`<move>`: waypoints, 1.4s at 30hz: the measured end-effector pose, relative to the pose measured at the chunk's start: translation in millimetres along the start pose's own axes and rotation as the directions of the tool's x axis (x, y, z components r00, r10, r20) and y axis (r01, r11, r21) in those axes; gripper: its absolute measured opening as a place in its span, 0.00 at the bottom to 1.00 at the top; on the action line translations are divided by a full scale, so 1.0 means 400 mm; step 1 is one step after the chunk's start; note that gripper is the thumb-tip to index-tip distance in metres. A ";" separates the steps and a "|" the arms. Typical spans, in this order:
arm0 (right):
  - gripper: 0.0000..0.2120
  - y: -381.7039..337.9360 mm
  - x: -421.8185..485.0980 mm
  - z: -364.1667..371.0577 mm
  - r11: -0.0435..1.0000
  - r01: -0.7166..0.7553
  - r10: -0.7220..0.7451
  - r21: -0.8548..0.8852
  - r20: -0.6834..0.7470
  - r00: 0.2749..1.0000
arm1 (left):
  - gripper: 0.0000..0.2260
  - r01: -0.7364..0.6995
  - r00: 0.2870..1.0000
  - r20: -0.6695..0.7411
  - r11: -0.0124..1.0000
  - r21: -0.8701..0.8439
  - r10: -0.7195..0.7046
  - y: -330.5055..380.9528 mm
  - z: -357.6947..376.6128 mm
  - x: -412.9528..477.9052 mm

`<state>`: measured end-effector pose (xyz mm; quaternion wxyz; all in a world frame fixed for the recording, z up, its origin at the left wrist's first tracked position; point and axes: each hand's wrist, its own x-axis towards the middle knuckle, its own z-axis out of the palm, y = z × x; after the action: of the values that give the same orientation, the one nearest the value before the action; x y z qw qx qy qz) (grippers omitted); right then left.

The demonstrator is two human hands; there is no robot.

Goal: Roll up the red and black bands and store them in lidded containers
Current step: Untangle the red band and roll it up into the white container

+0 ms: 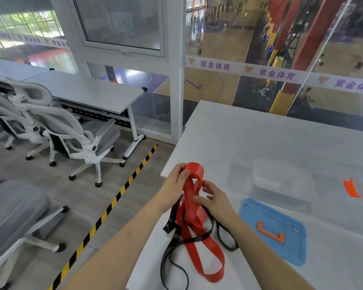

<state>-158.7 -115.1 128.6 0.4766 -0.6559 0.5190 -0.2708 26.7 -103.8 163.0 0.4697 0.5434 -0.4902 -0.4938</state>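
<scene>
Up close, the fingers (181, 171) of the left hand (173, 186) pinch the raised top of a wide, flat red rubber band (194, 212), where the strip folds over into a short upright loop above the near-left corner of the white table (260, 135). The right hand (215, 200) sits just below and to the right, its thumb and fingertips closed against the red strip partway down, so both hands are grasping the same band and neither is released.

Below the hands the red band hangs in a loose twist and spreads into a broad loop lying flat on the tabletop toward the near edge. A thinner black rubber band (197, 240) lies tangled with it, crossing over the red loop and trailing in curls off to both sides; part of it droops past the table's left edge.

Right of the hands lies a blue rectangular plastic lid with an orange handle (275, 228), flat on the table. Beyond it stands a clear, open plastic container (281, 181). Further right, an orange clip (351, 188) shows on another clear container, mostly out of view.

Left of the table, white and grey office chairs (71, 130) stand on the floor beside a yellow-and-black striped floor line (113, 203).
</scene>
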 end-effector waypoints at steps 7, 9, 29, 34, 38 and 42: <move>0.21 -0.029 0.034 0.027 0.995 0.064 -0.068 0.081 0.045 0.997 | 0.13 0.004 1.000 0.010 0.997 -0.078 -0.003 0.028 -0.036 0.020; 0.15 -0.040 0.034 0.020 0.992 0.073 -0.071 0.106 -0.017 0.997 | 0.12 -0.040 0.999 -0.027 0.999 -0.030 0.039 0.034 -0.044 0.014; 0.20 -0.222 0.023 -0.099 0.941 0.188 -0.132 0.283 -0.204 0.970 | 0.25 -0.056 0.983 0.184 0.954 0.295 0.001 -0.023 0.053 -0.019; 0.11 -0.129 0.000 -0.125 0.864 0.173 -0.030 0.472 -0.294 0.955 | 0.15 0.019 0.997 0.065 0.990 0.139 -0.028 -0.032 0.064 -0.018; 0.15 0.005 -0.025 -0.092 0.981 0.002 0.023 0.196 -0.128 0.991 | 0.13 0.083 0.997 0.008 0.983 -0.164 -0.083 -0.020 0.051 -0.008; 0.23 0.027 -0.049 -0.039 0.993 -0.069 0.059 0.101 0.098 0.993 | 0.13 0.103 0.994 0.003 0.925 -0.367 -0.110 0.025 0.058 0.003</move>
<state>-182.5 -102.1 127.7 0.5427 -0.6255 0.5015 -0.2505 2.9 -106.2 171.2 0.5395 0.4763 -0.3551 -0.5966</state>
